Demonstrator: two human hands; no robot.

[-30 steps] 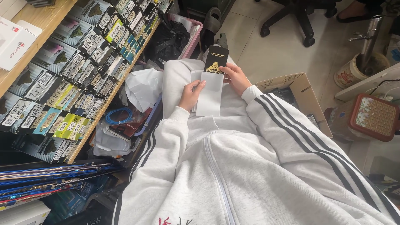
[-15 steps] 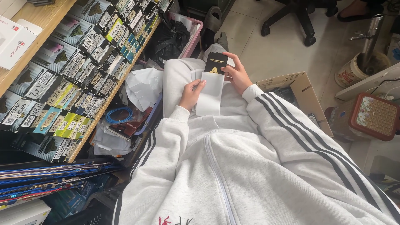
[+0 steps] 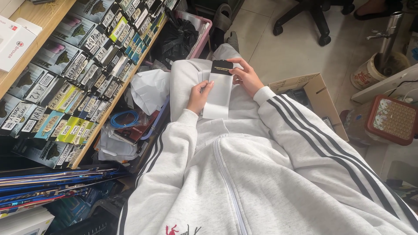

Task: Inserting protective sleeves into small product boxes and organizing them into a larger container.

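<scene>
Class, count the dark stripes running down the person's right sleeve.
3, side by side along the right sleeve, running from the cuff near the right hand down past the elbow; more may be hidden on the underside.

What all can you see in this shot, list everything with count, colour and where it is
white sleeve: one, black-topped, held over the lap
shelf boxes: many, multicoloured, rows on wooden rack at left
black bag: one, in pink bin, top centre
blue cable: one coil, floor by rack
cardboard box: one, brown, right of the knees
office chair base: one, black, top
left hand: grip on sleeve's left edge
right hand: grip at sleeve's black top
</scene>
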